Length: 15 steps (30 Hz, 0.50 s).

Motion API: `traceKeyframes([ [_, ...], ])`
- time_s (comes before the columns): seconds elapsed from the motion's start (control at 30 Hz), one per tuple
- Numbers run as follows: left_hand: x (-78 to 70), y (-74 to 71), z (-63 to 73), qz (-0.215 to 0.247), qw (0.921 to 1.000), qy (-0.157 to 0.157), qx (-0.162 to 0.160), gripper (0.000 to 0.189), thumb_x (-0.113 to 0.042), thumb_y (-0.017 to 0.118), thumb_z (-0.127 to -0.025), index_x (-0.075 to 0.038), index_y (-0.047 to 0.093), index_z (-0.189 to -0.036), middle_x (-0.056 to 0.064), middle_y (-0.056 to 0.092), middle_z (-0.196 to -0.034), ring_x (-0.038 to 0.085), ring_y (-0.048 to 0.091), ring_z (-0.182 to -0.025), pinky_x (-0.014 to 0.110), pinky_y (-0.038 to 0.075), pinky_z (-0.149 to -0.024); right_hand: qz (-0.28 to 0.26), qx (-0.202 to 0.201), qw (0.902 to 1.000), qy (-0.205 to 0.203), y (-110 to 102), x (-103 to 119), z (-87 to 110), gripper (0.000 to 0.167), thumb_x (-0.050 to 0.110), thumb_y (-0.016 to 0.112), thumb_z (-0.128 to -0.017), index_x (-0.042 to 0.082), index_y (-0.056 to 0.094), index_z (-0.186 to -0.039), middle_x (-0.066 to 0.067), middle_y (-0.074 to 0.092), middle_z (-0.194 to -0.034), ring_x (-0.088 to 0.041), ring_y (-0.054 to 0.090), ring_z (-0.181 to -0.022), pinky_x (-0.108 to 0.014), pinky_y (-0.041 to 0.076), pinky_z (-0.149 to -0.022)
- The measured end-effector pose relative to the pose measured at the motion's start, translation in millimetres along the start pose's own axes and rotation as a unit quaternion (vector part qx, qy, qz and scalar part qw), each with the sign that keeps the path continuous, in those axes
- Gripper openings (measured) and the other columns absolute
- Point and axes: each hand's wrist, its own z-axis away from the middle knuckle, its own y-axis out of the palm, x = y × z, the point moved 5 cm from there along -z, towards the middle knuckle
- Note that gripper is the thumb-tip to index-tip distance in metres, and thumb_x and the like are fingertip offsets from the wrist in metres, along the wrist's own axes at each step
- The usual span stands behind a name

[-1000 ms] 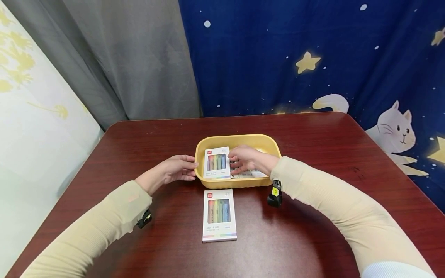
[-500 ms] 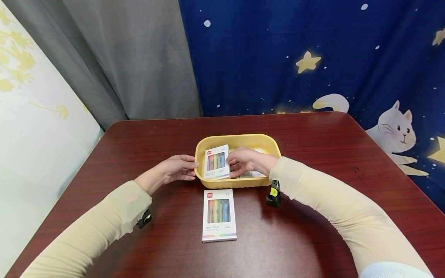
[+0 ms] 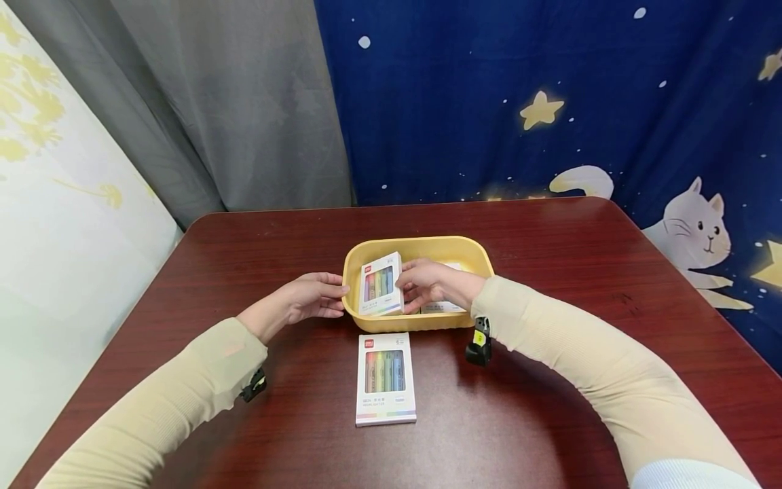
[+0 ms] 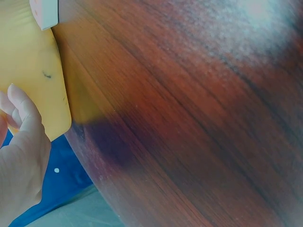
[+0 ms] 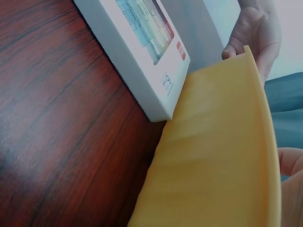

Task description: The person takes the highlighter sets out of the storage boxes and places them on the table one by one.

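My left hand (image 3: 311,297) holds the left end of a yellow plastic basket (image 3: 391,324), thumb at the rim and the other fingers along the outside. Inside it, my right hand (image 3: 427,280) grips the right edge of a white box of highlighters (image 3: 381,284), which leans tilted at the basket's left end. Under the right hand shows part of another white box (image 3: 444,307), mostly hidden. In front of the basket, a second highlighter box (image 3: 385,379) lies flat, its window facing up. The right wrist view shows this box (image 5: 147,52) close against the basket's front wall (image 5: 208,142).
Everything stands on a dark red wooden table (image 3: 275,238). Behind its far edge hang a grey curtain (image 3: 263,102) and a blue curtain with stars (image 3: 458,102). A white panel (image 3: 73,238) stands along the left side.
The highlighter box in my right hand has tilted, its right edge rising and its top turning slightly. My left hand, the basket and the front box have stayed in place.
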Motion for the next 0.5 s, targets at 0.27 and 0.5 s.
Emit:
traceKeyframes([
  [0.27,-0.1,0.5,0.2,0.0,1.0,0.002,0.0,0.028,-0.006,0.051,-0.092,0.0,0.039,-0.116,0.003,0.058,-0.075,0.011,0.058,-0.063,0.025,0.055,-0.065,-0.009,0.006,0.9999,-0.007,-2,5,5.4,0.039,-0.005,0.039,-0.089,-0.001,0.034,-0.127,-0.016,0.047,-0.089,-0.021,0.054,-0.07,-0.03,0.053,-0.047],
  [0.5,0.6,0.5,0.8,0.003,1.0,0.001,-0.002,0.028,-0.006,0.052,-0.091,0.0,0.039,-0.116,0.003,0.058,-0.076,0.011,0.058,-0.063,0.026,0.056,-0.065,-0.019,0.009,0.9996,-0.019,-8,10,14.1,0.043,-0.005,0.039,-0.089,-0.001,0.031,-0.131,-0.016,0.048,-0.092,-0.021,0.054,-0.072,-0.031,0.054,-0.048],
])
